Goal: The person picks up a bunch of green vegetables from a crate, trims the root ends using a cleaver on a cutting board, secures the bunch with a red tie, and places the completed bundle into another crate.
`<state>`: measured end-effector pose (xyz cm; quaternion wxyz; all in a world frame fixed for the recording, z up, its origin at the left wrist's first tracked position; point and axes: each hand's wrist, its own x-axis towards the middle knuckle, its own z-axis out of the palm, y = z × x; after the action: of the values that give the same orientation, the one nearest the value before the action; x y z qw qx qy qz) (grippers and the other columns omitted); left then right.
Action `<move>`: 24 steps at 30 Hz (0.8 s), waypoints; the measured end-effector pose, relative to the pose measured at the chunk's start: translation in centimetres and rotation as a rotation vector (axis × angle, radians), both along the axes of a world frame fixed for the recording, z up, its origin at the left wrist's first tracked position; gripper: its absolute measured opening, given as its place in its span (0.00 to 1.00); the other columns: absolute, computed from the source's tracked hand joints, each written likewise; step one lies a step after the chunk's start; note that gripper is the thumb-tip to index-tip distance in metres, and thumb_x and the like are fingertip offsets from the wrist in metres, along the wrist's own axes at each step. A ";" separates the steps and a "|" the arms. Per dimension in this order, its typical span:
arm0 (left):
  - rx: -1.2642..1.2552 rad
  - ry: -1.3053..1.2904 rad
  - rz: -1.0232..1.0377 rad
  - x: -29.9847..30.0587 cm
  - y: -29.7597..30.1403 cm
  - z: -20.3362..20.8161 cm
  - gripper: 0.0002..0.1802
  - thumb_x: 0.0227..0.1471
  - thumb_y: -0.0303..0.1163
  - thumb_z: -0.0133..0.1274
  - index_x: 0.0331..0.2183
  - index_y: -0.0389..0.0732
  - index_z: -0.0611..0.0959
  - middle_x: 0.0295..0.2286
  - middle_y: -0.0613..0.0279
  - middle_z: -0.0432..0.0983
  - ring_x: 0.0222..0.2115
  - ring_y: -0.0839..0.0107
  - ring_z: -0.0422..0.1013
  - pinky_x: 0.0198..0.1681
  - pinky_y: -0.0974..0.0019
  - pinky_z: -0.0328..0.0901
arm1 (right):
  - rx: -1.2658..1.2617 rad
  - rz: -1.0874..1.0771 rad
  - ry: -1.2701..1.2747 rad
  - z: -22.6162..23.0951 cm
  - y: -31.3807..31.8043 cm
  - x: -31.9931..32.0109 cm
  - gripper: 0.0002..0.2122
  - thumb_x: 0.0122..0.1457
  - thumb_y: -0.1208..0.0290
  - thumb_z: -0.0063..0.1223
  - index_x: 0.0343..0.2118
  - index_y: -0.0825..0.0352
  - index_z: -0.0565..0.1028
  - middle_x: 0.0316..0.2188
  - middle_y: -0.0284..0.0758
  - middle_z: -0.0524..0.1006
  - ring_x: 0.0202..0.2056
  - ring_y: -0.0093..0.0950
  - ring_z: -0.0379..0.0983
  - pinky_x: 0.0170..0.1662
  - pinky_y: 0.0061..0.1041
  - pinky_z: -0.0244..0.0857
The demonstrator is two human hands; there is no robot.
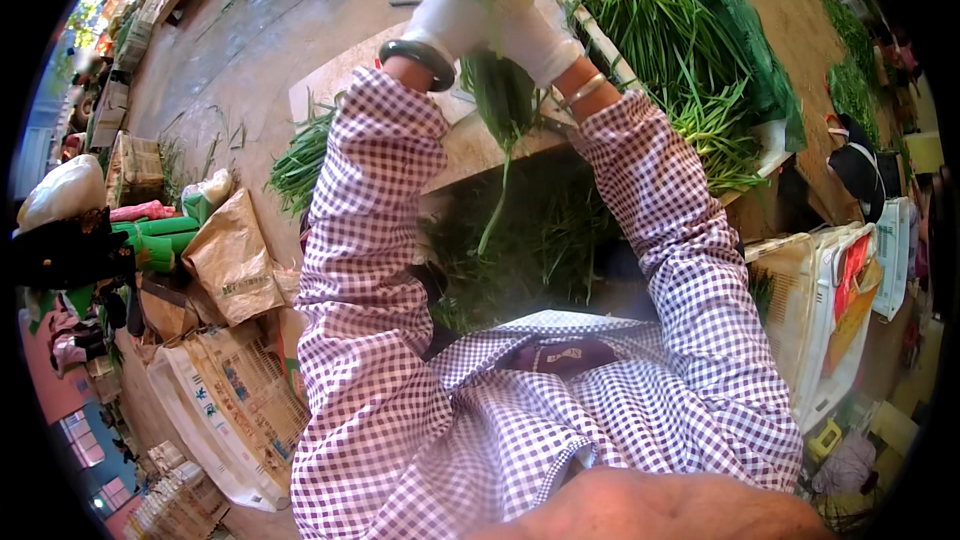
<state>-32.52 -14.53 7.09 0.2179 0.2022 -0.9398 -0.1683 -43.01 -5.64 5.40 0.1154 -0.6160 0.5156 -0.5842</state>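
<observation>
Both my hands wear white gloves and are raised ahead of me at the top of the head view. My left hand (445,18) and my right hand (532,37) close together around one bunch of chives (498,100). Its long green leaves stick out above and below the gloves, and one stray leaf dangles low. Beneath the bunch is a pale, worn board (470,158). A smaller heap of chives (303,162) lies at its left end. To the right, a white crate (612,58) is heaped with more chives, a green cloth (748,48) along its far side.
Loose green leaves (545,240) lie in the dark space between my arms. A brown paper sack (232,262), green rolls (165,240) and a newspaper-lined crate (200,415) stand at left. White crates (815,310) stand at right, near a black object (856,168).
</observation>
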 end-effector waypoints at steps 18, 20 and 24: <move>0.287 0.463 0.322 6.0 7.7 -4.5 0.44 0.43 0.44 0.68 0.56 0.33 0.68 0.51 0.47 0.69 0.53 0.55 0.66 0.58 0.60 0.59 | 0.184 -0.425 0.124 -1.8 -1.2 -3.7 0.16 0.55 0.56 0.53 0.31 0.67 0.80 0.24 0.47 0.79 0.27 0.43 0.77 0.31 0.37 0.67; 0.368 0.373 0.423 7.7 9.2 -5.8 0.36 0.46 0.39 0.66 0.53 0.34 0.72 0.50 0.49 0.71 0.51 0.59 0.68 0.54 0.63 0.62 | 0.232 -0.284 -0.088 -0.5 -0.8 -4.0 0.16 0.56 0.58 0.54 0.32 0.70 0.80 0.23 0.47 0.79 0.26 0.39 0.77 0.31 0.35 0.67; 0.380 0.250 0.443 9.1 11.5 -11.0 0.27 0.50 0.39 0.62 0.47 0.33 0.77 0.45 0.47 0.73 0.45 0.56 0.71 0.50 0.61 0.64 | 0.323 -0.358 0.079 -1.9 -0.7 -4.5 0.08 0.56 0.71 0.58 0.36 0.69 0.81 0.27 0.29 0.80 0.30 0.18 0.72 0.35 0.20 0.65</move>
<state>-23.46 -2.98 -3.94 0.3215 0.4170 -0.7905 -0.3128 -47.51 -6.36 3.49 0.0868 -0.5106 0.7075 -0.4808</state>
